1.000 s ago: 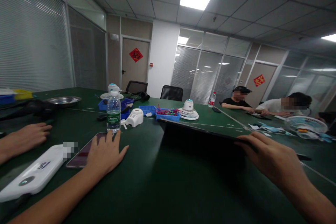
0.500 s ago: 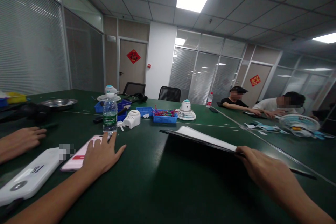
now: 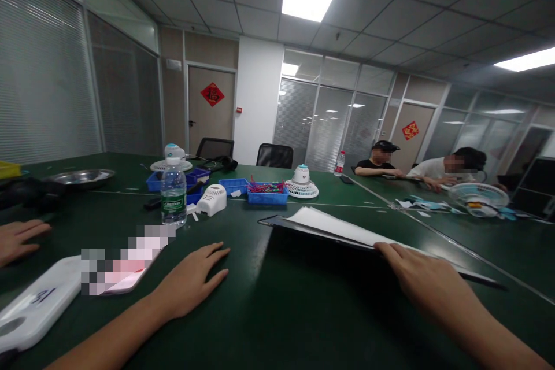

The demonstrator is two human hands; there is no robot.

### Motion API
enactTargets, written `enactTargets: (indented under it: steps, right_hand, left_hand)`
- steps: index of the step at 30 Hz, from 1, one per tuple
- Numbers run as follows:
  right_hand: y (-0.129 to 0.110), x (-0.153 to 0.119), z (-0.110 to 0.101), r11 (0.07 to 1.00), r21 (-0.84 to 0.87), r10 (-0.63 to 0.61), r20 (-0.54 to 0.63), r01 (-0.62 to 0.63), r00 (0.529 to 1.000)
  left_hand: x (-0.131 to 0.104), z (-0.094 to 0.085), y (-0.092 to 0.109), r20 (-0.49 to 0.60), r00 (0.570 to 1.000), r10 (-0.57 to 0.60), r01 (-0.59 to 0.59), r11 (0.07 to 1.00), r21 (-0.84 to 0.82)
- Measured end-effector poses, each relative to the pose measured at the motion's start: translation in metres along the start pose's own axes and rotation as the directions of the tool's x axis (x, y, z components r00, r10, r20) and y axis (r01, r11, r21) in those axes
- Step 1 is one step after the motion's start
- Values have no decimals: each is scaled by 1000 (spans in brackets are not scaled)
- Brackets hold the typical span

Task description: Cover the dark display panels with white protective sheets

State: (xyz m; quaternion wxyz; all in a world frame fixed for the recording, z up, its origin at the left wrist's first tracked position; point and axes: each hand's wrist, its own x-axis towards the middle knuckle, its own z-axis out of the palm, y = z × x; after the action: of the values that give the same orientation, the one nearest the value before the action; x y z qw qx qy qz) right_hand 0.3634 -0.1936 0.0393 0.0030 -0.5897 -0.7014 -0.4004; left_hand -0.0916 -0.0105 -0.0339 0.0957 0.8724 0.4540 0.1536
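Observation:
My right hand (image 3: 418,274) grips the near edge of a black folder (image 3: 321,235), tilted up off the green table (image 3: 277,312). White paper sheets (image 3: 329,224) lie on the folder's upper side. My left hand (image 3: 195,277) hovers or rests low over the table with its fingers apart, holding nothing; I cannot tell whether it touches the surface. Left of it lies a phone with a pinkish lit screen (image 3: 143,263), partly blurred out. Beyond stands a water bottle with a green label (image 3: 173,193).
A white device marked with digits (image 3: 43,300) lies at left, near another person's hand (image 3: 21,240). Further back are a metal dish (image 3: 80,178), a white fan part (image 3: 212,199), a blue tray of wires (image 3: 267,193) and a fan head (image 3: 302,182). Two people (image 3: 381,159) sit at right.
My left hand has moved off the phone, to the right and nearer me. My right hand still holds the folder, which is slightly lower. The view has shifted a little to the right.

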Motion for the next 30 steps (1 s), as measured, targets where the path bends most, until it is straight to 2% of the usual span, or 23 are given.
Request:
enactTargets:
  steps: [7, 13, 16, 18, 21, 24, 27, 30]
  right_hand:
    - [9, 20, -3, 992, -55, 121, 86, -116, 989]
    - [13, 42, -7, 978, -53, 206, 233, -200, 950]
    - [19, 50, -2, 976, -39, 216, 258, -214, 942]
    - [25, 53, 3, 978, -30, 209, 217, -207, 953]
    - [36, 55, 9, 991, -2, 131, 67, -132, 989]
    - [41, 51, 10, 995, 68, 73, -50, -70, 996]
    - [36, 38, 0, 988, 153, 33, -78, -20, 996]
    - [17, 21, -17, 967, 248, -39, -86, 60, 995]
  left_hand:
    - [1, 0, -6, -15, 1000, 5, -6, 1000, -27]
    - [0, 2, -9, -15, 1000, 9, -10, 1000, -21]
    - [1, 2, -10, 1, 1000, -3, 3, 1000, -21]
    - [1, 3, -12, 0, 1000, -3, 3, 999, -32]
    - [1, 4, -14, -8, 1000, 2, -2, 999, -51]
    - [1, 4, -15, -12, 1000, -5, 4, 997, -76]
    - [4, 3, -13, -37, 999, -33, 28, 990, -139]
    - [9, -1, -11, -96, 988, -122, 95, 963, -254]
